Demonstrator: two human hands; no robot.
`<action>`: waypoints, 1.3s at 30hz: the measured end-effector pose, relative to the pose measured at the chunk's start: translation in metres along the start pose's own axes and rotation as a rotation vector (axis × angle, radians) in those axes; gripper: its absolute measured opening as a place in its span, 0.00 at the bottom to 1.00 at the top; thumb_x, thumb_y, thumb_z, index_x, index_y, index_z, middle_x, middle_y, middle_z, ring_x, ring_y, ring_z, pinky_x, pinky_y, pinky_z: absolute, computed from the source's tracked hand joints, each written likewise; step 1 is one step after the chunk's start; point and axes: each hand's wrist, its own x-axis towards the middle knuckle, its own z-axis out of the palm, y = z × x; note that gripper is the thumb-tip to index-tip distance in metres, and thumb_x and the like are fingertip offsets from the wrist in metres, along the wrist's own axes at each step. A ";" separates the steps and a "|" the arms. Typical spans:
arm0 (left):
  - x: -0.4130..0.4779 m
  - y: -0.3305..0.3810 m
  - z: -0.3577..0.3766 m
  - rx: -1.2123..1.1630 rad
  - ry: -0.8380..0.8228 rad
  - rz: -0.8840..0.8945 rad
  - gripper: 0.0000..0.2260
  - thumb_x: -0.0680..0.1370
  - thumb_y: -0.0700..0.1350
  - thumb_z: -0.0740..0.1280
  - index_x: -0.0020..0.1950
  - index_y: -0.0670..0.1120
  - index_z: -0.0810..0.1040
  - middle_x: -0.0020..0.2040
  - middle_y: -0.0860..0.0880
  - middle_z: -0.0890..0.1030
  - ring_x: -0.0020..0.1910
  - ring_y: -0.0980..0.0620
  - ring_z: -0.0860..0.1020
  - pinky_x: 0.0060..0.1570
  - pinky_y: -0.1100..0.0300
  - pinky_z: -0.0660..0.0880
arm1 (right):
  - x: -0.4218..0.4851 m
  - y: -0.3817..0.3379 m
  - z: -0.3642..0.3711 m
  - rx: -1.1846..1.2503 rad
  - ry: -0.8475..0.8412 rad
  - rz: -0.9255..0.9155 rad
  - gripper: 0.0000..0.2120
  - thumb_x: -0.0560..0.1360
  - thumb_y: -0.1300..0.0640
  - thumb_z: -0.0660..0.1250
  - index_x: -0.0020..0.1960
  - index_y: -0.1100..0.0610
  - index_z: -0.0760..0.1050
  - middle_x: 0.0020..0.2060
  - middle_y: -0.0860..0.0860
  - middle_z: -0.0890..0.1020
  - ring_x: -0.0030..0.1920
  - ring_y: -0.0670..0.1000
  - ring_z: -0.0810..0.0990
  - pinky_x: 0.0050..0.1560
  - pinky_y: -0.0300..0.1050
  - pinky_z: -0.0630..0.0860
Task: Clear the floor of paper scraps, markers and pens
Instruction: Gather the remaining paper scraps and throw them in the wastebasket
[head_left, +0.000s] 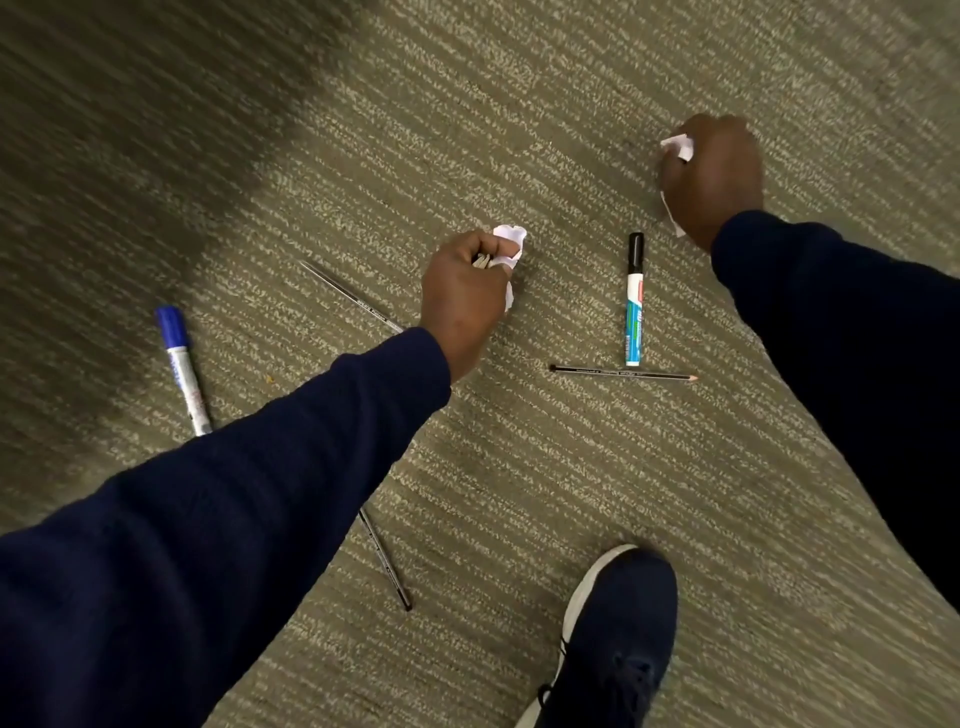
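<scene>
Meanwhile, both hands work low over the carpet (519, 467): the left hand (464, 299) is fisted around a paper scrap (510, 240), the right hand (712, 176) around another scrap (679, 145). Two markers (black-capped (634, 301), blue-capped (182, 364)) and three pencils (623, 372) lie scattered between the sleeves (208, 545).

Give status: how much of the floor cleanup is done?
Partway. Both hands clutch crumpled white paper scraps: left hand, right hand. Left on the carpet: blue-capped marker, black-capped marker, and three thin dark pencils. No loose paper visible.
</scene>
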 end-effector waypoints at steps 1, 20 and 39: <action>-0.002 0.002 -0.004 -0.011 0.008 -0.005 0.08 0.79 0.34 0.66 0.46 0.45 0.81 0.55 0.51 0.83 0.42 0.58 0.79 0.36 0.65 0.77 | -0.004 -0.007 -0.003 0.062 0.008 0.037 0.16 0.80 0.53 0.59 0.56 0.64 0.78 0.55 0.62 0.81 0.53 0.61 0.79 0.42 0.42 0.65; -0.126 0.013 -0.314 -0.216 0.175 -0.081 0.10 0.78 0.33 0.66 0.45 0.47 0.81 0.43 0.47 0.82 0.32 0.51 0.74 0.32 0.60 0.72 | -0.265 -0.352 0.008 1.209 -0.398 0.857 0.17 0.76 0.48 0.63 0.31 0.51 0.68 0.27 0.49 0.71 0.25 0.48 0.69 0.28 0.42 0.65; -0.369 -0.093 -0.743 -1.130 0.873 -0.094 0.09 0.80 0.28 0.60 0.50 0.40 0.75 0.37 0.51 0.76 0.27 0.57 0.71 0.27 0.66 0.70 | -0.571 -0.793 0.072 0.981 -1.246 0.654 0.12 0.78 0.57 0.59 0.36 0.54 0.70 0.31 0.52 0.75 0.26 0.47 0.71 0.20 0.34 0.64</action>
